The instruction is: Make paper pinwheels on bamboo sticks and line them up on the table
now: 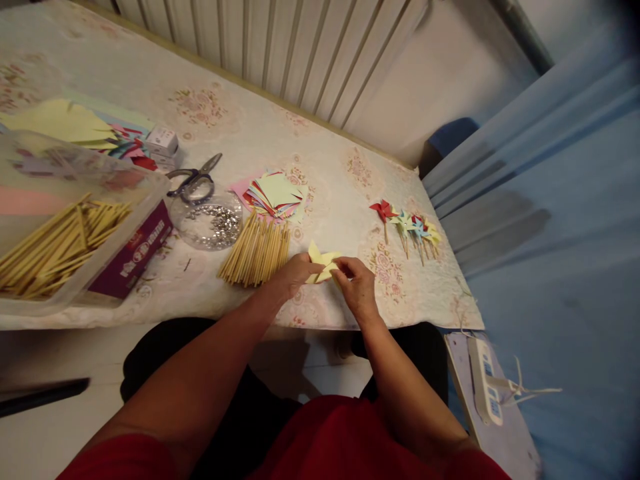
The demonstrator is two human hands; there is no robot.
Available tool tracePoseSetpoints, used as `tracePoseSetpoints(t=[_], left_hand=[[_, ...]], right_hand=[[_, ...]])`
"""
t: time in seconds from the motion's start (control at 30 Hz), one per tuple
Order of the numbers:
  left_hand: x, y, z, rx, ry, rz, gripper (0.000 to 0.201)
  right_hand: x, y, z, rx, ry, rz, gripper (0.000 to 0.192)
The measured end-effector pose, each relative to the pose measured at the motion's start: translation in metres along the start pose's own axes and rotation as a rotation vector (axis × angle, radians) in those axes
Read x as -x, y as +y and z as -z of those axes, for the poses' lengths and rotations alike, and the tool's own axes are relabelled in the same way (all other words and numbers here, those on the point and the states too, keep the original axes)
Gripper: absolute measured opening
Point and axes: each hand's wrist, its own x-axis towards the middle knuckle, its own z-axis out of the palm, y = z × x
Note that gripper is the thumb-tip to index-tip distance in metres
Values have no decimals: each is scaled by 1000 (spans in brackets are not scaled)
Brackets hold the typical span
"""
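Between my two hands is a pale yellow paper pinwheel (325, 261), its blades folded in toward the centre. My left hand (298, 272) grips its left side with thumb and fingers. From the right, my right hand (357, 283) pinches the paper near the middle; whether a small pin is in those fingertips is too small to tell. Just left of my left hand lies a bundle of thin wooden sticks (257, 250). Behind the sticks is a stack of coloured paper squares (277, 193). A round clear dish of metal pins (217, 225) sits beside them.
Several finished pinwheels (413, 227) lie at the right. Scissors (197, 179), small white boxes (163, 143) and cut paper (65, 123) are at the left, behind a clear plastic bin (75, 267) of sticks. A power strip (485, 380) rests beyond the table's right corner, near a blue curtain (565, 233).
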Motion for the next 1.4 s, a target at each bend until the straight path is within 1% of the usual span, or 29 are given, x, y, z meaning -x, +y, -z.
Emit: tracePoseSetpoints(t=[0.1,0.17,0.23,0.5,0.6,0.93,1.07,1.27,1.4], left_hand=[[3,3,-2,16,0,16,18],[4,4,-3,28,-7,18,18],[5,5,-3,23,-10,21,18],[6,7,-5,-5,8,18,22],[6,7,-5,-5,-3,14,22],[2,2,-3,8,3,-25,20],[1,1,-2,16,-6,-18,21],[1,0,-2,3,22,-23,19],[-1,-3,0,-9,41,-13,20]], right_hand=[[-3,5,3,23,-65,47,22],[-5,7,6,18,-105,65,22],[-5,8,6,11,-115,65,22],[-5,5,2,10,-27,15,19],[-5,3,1,6,-8,13,19],[-2,-4,-4,0,76,-15,17],[0,-5,-6,-9,100,-31,17],[1,-9,-8,-13,109,-70,19],[3,-11,-5,14,130,-105,14]])
